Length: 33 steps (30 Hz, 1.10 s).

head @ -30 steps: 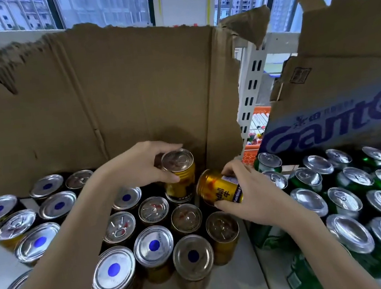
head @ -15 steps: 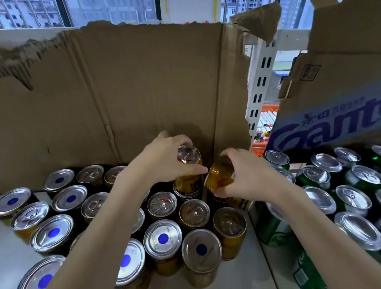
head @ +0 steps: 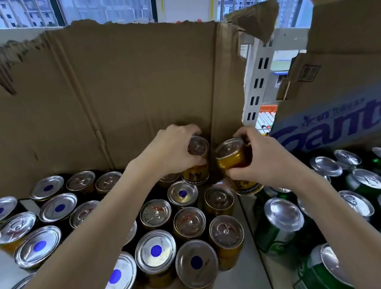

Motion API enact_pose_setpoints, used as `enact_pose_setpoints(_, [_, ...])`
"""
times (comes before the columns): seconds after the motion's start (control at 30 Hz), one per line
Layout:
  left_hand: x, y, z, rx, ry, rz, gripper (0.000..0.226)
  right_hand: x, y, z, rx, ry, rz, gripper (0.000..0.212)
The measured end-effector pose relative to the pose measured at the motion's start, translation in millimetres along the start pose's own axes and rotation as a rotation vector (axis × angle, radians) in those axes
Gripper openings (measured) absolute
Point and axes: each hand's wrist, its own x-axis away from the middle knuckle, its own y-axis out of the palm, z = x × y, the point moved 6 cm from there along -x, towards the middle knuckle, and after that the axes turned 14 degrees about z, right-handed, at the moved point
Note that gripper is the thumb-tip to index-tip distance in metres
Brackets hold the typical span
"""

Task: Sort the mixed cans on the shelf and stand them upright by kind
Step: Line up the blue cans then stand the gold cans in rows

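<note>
Many gold cans (head: 185,223) stand upright on the white shelf (head: 242,287), several with a blue dot on the lid. My left hand (head: 173,149) grips the top of an upright gold can (head: 196,167) at the back, close to the cardboard wall. Just right of it, my right hand (head: 260,158) holds a second gold can (head: 232,156), tilted with its lid facing left and towards me. The two cans almost touch. Green cans (head: 280,224) stand grouped on the right.
A tall torn cardboard wall (head: 109,94) closes the back behind the gold cans. A second carton with blue lettering (head: 337,119) stands behind the green cans. A white slotted shelf post (head: 257,85) shows between the cartons. Windows lie beyond.
Both hands have moved away from me, towards the cardboard wall, each with its gold can. The can in my right hand has turned from lying sideways to nearly upright.
</note>
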Motion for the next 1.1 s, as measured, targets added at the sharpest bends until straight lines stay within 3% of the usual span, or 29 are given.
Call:
enact_pose_setpoints(0.1, [-10.0, 4.6, 9.5, -0.032, 0.072, -0.036, 0.049, -5.0, -2.0, 5.6, -0.028, -0.029, 0.072, 0.089])
enact_pose_setpoints(0.3, [-5.4, 23.6, 3.9, 0.021, 0.054, -0.089, 0.038, -9.0, 8.5, 5.6, 0.081, -0.223, 0.128, 0.075])
enact_pose_setpoints(0.53, [7.6, 60.6, -9.3, 0.076, -0.053, -0.158, 0.040, -8.9, 38.3, 23.0, 0.132, -0.118, 0.012, 0.075])
enact_pose_setpoints(0.67, [12.8, 86.8, -15.2, -0.007, -0.159, -0.265, 0.039, -9.8, 52.3, 34.7, 0.156, -0.017, -0.033, 0.073])
enact_pose_setpoints(0.77, [11.4, 93.9, -17.8, -0.022, -0.204, -0.261, 0.043, -13.9, 55.8, 36.1, 0.146, 0.016, -0.045, 0.073])
enact_pose_setpoints(0.97, [17.2, 100.1, -20.3, -0.009, -0.224, -0.302, 0.045, -9.3, 66.6, 44.5, 0.110, 0.150, -0.025, 0.043])
enact_pose_setpoints(1.03, [21.0, 101.8, -21.4, -0.030, -0.224, -0.305, 0.045, -10.2, 67.5, 43.0, 0.215, 0.111, -0.008, 0.031])
enact_pose_setpoints(1.1, [20.9, 103.0, -20.3, -0.074, -0.201, -0.300, 0.043, -9.9, 71.8, 39.8, 0.340, 0.073, -0.046, 0.031])
